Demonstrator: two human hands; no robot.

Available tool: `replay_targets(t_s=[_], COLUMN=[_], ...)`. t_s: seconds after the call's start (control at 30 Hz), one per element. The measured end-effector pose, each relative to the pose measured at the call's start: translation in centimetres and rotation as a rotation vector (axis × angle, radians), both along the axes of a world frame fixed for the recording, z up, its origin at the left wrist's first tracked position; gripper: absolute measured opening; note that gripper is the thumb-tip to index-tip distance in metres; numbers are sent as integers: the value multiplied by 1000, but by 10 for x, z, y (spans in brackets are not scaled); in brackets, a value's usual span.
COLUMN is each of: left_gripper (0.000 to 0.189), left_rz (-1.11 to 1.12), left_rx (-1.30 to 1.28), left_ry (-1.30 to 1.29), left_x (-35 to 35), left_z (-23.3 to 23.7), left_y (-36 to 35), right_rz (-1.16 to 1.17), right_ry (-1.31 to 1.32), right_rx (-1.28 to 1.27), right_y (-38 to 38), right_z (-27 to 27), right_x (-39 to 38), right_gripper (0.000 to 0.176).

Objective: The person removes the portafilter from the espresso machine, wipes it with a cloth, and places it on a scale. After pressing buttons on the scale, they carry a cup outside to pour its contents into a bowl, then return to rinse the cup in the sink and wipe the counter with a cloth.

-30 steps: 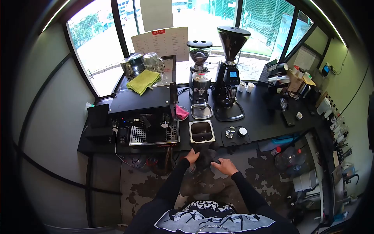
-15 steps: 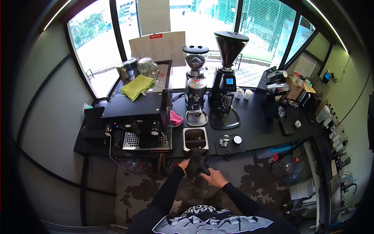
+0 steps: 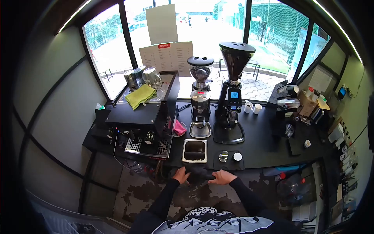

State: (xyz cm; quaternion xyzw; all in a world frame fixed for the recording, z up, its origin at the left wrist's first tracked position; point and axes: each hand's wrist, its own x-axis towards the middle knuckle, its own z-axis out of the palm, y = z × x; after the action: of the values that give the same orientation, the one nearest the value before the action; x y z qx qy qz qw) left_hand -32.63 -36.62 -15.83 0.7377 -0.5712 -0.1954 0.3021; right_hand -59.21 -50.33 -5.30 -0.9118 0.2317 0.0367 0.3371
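In front of the counter's near edge, my left hand [image 3: 181,175] is closed on a dark cloth [image 3: 198,170]. My right hand [image 3: 223,177] is closed round a black handle [image 3: 210,176], which looks like that of a portafilter; the cloth hides its other end. Just beyond the cloth, a steel-rimmed knock box [image 3: 195,161] is set into the counter, with a dark bar across it. To its right, a metal tamper [image 3: 223,156] and a white-topped round tool [image 3: 237,157] stand on a black mat [image 3: 230,165].
The espresso machine [image 3: 134,117] stands left, with a green cloth [image 3: 140,96] on top and a pink cloth [image 3: 179,128] beside it. Two coffee grinders [image 3: 200,101] [image 3: 233,99] stand behind the knock box. Paper cups [image 3: 257,109] and a dark tray [image 3: 294,147] are to the right.
The view has shifted, so the counter sits lower and farther right. My hands have moved slightly apart, with the cloth and handle still between them.
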Motion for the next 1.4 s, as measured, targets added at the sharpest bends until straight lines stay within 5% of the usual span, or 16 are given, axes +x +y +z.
replay_targets(t_s=[0.2, 0.33, 0.47, 0.6, 0.63, 0.77, 0.83, 0.87, 0.93, 1.03, 1.13, 1.27, 1.4], left_gripper=[25, 19, 35, 53, 58, 61, 56, 56, 45, 47, 49, 53, 57], left_rz=[-183, -172, -124, 64, -15, 74, -32, -36, -91, -214, -153, -161, -379], left_rx=[153, 188, 128, 76, 43, 150, 644, 645, 145, 44, 7, 272, 33], left_ry=[-81, -230, -199, 102, 422, 818, 215, 221, 108, -50, 360, 338, 264], left_x=[24, 23, 23, 18, 20, 7, 3, 0, -7, 2, 13, 23, 41], left_z=[0, 14, -23, -87, -82, -73, -17, -18, -21, -30, -14, -54, -44], left_y=[3, 5, -5, -16, -13, 0, 18, 21, 26, 18, 29, 13, 5], right_rz=[223, 207, 76, -134, -106, -153, -146, -149, -114, -119, -162, -162, -86], right_ry=[194, 201, 179, 67, 14, 17, 104, 179, 228, 262, 279, 256, 238], right_rx=[-72, -67, -100, -27, -77, -162, -145, -122, -119, -91, -49, 31, 6], right_y=[-5, -15, 2, 40, 46, 76, 79, 81, 79, 84, 83, 78, 67], right_z=[9, 29, 28, 7, -9, 0, 16, 23, 15, 21, 43, 47, 41], right_x=[48, 59, 40, 24, 21, 8, 7, 7, 14, 22, 29, 35, 40], right_gripper=[72, 73, 73, 69, 65, 63, 64, 65, 66, 69, 71, 73, 72])
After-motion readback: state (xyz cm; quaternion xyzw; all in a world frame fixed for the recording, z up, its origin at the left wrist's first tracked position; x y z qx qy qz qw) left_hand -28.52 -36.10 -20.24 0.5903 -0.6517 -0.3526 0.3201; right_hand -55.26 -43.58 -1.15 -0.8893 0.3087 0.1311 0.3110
